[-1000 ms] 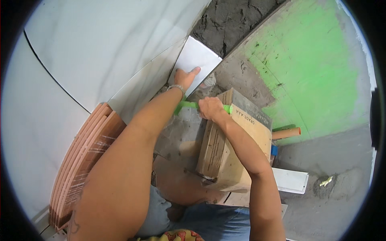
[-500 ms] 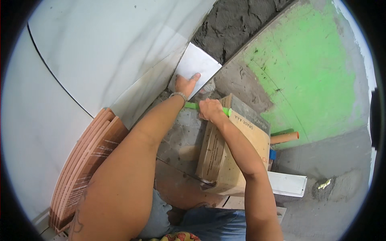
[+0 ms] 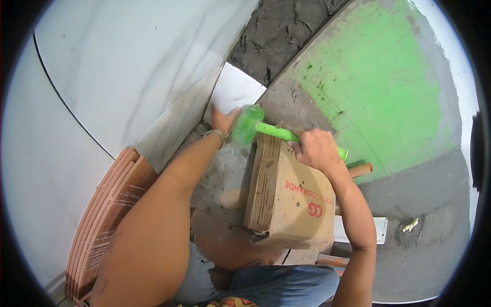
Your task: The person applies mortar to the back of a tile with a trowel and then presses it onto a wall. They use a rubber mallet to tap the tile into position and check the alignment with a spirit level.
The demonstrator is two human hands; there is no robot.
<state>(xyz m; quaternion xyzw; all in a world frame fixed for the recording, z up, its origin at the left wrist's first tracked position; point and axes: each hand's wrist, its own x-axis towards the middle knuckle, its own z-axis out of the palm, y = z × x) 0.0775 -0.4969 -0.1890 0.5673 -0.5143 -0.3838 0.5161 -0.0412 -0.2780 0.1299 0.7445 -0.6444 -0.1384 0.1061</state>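
My left hand (image 3: 222,123) rests at the lower edge of a white tile (image 3: 238,88), its fingers spread; its thumb side is partly hidden by the mallet head. The tile sits in the corner beside the large pale marbled wall tiles (image 3: 123,66), just below a bed of rough grey mortar (image 3: 281,36). My right hand (image 3: 318,148) is closed round the handle of a green mallet (image 3: 276,131), held above a cardboard box. The mallet's head is smeared by motion and appears close beside my left hand.
The cardboard box (image 3: 294,194) stands in front of me on a grey, dusty floor (image 3: 217,174). Several reddish-backed tiles (image 3: 115,210) lean at the left wall. At right are a green-coated wall (image 3: 378,97), an orange pipe (image 3: 360,170), a white strip (image 3: 381,230) and a pale yellow fitting (image 3: 410,225).
My right hand has moved right with the mallet, whose head now shows beside my left hand. My left hand stays at the tile. The whole view has shifted slightly.
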